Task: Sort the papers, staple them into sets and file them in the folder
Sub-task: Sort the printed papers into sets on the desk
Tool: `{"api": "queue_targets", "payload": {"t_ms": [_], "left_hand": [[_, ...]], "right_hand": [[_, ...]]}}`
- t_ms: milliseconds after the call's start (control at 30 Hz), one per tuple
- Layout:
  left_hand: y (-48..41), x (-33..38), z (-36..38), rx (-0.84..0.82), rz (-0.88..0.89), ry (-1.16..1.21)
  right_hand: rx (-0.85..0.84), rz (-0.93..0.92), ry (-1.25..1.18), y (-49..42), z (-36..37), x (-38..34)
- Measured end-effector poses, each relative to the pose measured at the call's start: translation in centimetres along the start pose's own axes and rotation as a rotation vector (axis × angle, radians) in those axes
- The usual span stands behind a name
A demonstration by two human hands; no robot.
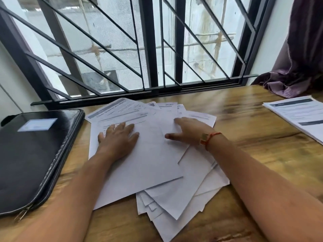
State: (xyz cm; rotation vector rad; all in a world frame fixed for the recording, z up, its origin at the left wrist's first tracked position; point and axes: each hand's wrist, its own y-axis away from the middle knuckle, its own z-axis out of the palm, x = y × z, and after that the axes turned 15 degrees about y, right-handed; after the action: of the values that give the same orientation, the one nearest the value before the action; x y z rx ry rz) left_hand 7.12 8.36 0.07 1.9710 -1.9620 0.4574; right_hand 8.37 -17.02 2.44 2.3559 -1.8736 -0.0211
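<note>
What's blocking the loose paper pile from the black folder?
Nothing visible: only bare table separates the paper pile from the folder on its left. The folder lies closed. The left hand and right hand rest on the pile.

Wooden table point(244, 105) pushed up to a barred window point(108, 37), in daylight.

The table top is brown with a strong grain and shows a pale sheen near the sill; the window has a dark frame point(150, 49) and dark metal bars point(180, 41), upright and slanting, across its panes; outside, blurred through the glass, pale poles lashed with rope point(95, 49) stand before a light surface; a white wall point(272, 37) flanks the window on the right; a purple curtain point(302, 49) hangs at the far right, its lower folds bunched on the table's back corner.
</note>
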Motion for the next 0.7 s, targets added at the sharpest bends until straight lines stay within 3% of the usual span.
{"api": "queue_targets", "payload": {"t_ms": [367, 500, 600, 700], "left_hand": [[-0.2, 0.2, 0.5, -0.003, 0.020, -0.038], [-0.1, 0.5, 0.7, -0.003, 0.040, -0.051], [0.0, 0.5, 0.8, -0.005, 0.045, -0.046], [0.0, 0.6, 0.9, -0.006, 0.041, -0.044]], "right_hand": [[0.106, -0.178, -0.054, 2.0, 0.2, 1.2], [0.341, 0.079, -0.179, 0.6, 0.5, 3.5], [0.231, 0.267, -0.088, -0.9, 1.8, 5.8], [0.170, 0.303, -0.109, -1.7, 2.5, 6.7]]}}
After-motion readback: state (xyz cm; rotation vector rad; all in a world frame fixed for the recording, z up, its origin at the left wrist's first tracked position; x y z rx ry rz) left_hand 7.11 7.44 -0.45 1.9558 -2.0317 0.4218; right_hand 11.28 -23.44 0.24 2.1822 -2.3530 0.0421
